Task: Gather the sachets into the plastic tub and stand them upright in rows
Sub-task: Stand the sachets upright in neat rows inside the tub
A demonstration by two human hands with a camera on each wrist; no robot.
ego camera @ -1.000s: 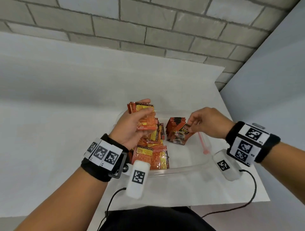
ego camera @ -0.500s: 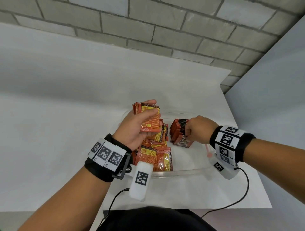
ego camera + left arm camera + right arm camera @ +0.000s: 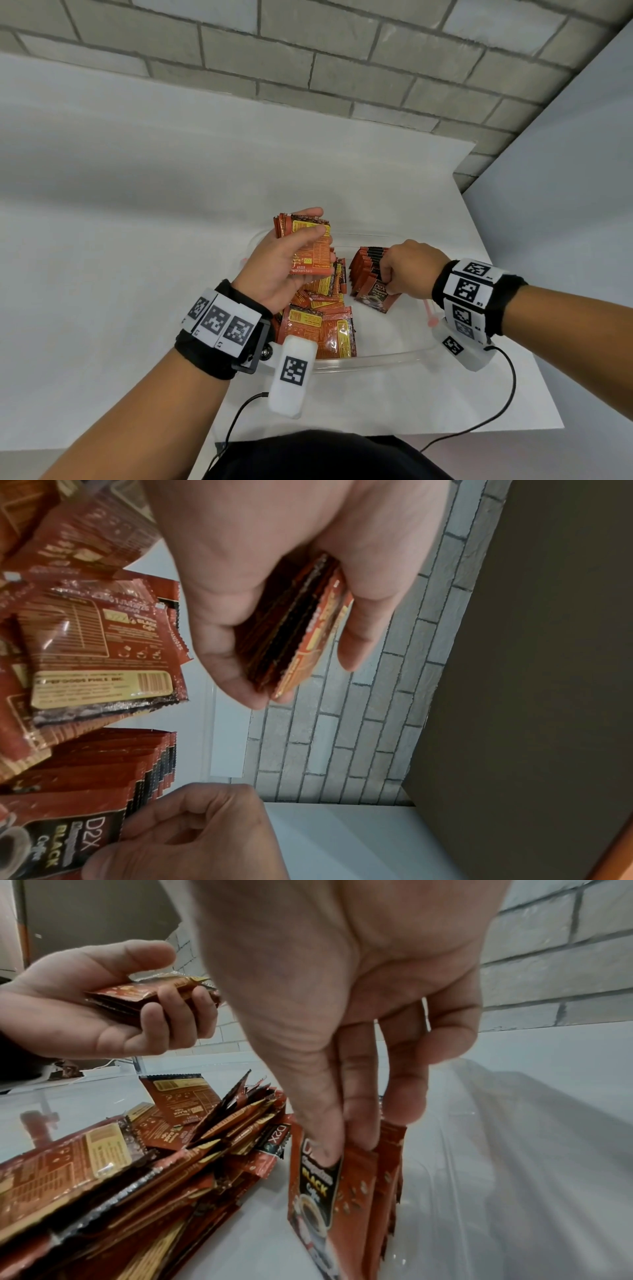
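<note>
A clear plastic tub (image 3: 387, 356) sits on the white table. Above its left part my left hand (image 3: 291, 253) grips a stack of orange-red coffee sachets (image 3: 310, 248), the same stack of sachets (image 3: 301, 631) showing edge-on in the left wrist view. A loose heap of sachets (image 3: 322, 315) lies in the tub's left half. At the right, an upright row of sachets (image 3: 368, 270) stands on the tub floor. My right hand (image 3: 402, 270) pinches the front sachets of the row (image 3: 346, 1185) from above, thumb on the front face and fingers behind.
A pink clip (image 3: 430, 313) sits on the tub's right rim. A grey panel (image 3: 561, 212) stands at the table's right edge, and a brick wall (image 3: 308, 61) runs behind. Black cables (image 3: 493, 414) trail over the table's near edge.
My right hand moved down with its sachet and set it upright at the front of the row. My left hand kept its stack at about the same spot.
</note>
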